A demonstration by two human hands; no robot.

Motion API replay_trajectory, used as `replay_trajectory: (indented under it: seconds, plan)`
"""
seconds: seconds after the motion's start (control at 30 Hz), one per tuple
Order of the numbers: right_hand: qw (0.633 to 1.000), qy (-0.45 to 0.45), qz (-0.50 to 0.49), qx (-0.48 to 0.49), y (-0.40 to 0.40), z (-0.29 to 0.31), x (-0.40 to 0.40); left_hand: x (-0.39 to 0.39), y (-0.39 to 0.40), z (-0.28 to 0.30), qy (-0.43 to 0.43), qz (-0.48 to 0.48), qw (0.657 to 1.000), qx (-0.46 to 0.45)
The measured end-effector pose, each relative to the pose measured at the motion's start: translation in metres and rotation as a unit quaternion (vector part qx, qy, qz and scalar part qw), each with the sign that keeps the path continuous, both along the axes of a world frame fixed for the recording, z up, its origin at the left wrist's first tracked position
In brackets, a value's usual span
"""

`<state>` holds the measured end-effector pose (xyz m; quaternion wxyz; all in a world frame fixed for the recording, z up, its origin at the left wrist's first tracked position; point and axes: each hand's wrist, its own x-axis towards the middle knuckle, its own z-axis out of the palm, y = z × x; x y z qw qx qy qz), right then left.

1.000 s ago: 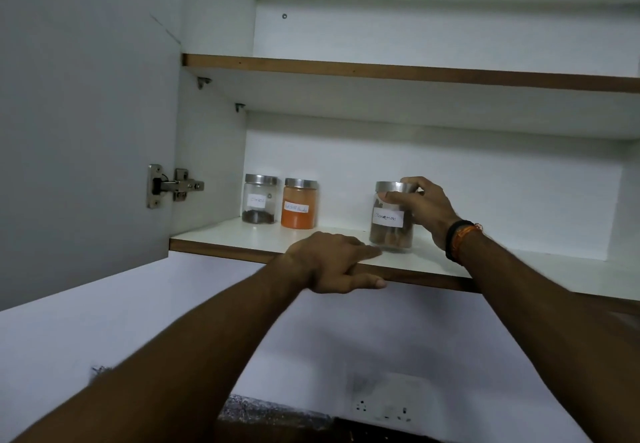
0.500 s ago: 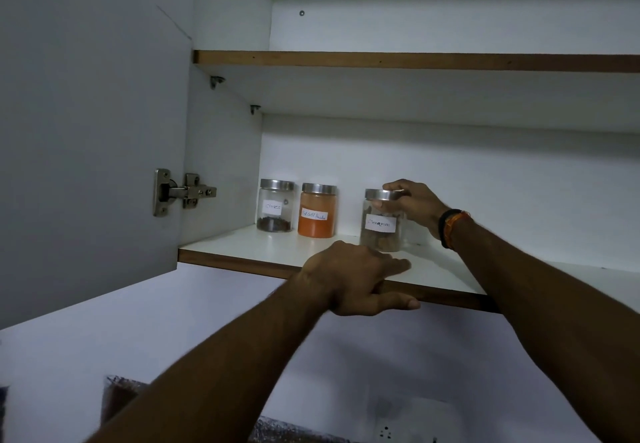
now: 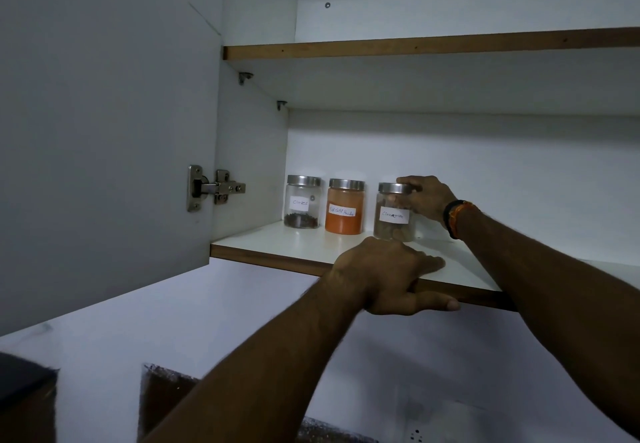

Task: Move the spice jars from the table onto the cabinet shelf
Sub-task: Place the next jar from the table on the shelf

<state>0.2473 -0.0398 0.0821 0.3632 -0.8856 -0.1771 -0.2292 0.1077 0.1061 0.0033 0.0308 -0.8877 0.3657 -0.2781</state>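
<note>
- Gripping the cinnamon jar (image 3: 393, 214) by its lid, the right hand (image 3: 424, 200) is holding it upright on the lower shelf (image 3: 294, 245), beside the chilli jar (image 3: 344, 208).
- The left hand (image 3: 384, 276) is clasping the shelf's front edge.

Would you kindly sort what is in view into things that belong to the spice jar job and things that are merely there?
Belonging to the job:
- clear cinnamon-labelled jar with steel lid, gripped by the right hand
- orange chilli powder jar
- clear cloves jar
- white lower cabinet shelf, its edge held by the left hand

Merely there:
- steel door hinge
- wall socket
</note>
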Motion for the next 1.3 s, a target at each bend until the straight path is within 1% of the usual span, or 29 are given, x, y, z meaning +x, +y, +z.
replay_trajectory:
  seconds: [0.17,0.53,0.7,0.87,0.97,1.1,1.3]
  plan:
    - [1.0,-0.01,-0.007,-0.019,0.003,-0.001,0.005,0.004,0.0,-0.001,-0.011,-0.004,1.0,-0.006]
    - [1.0,-0.022,-0.021,0.004,0.002,-0.01,0.002,0.007,0.001,-0.002,-0.028,-0.006,1.0,-0.006]
    - [0.998,-0.02,-0.052,0.002,-0.002,-0.013,-0.008,0.004,0.002,0.001,-0.001,0.005,1.0,-0.004]
    - [0.997,-0.011,-0.067,-0.032,-0.005,-0.018,-0.02,0.002,0.002,-0.002,-0.008,0.014,1.0,-0.003]
    - [0.997,-0.022,-0.072,-0.019,-0.004,-0.019,-0.02,0.0,0.001,-0.002,-0.009,0.021,1.0,-0.001]
    - [0.996,-0.039,-0.078,-0.031,0.004,-0.019,-0.015,-0.001,0.0,-0.001,0.003,0.016,1.0,-0.009]
    - [0.995,-0.043,-0.086,-0.02,0.011,-0.018,-0.012,-0.001,-0.001,0.0,0.017,0.015,1.0,-0.009]
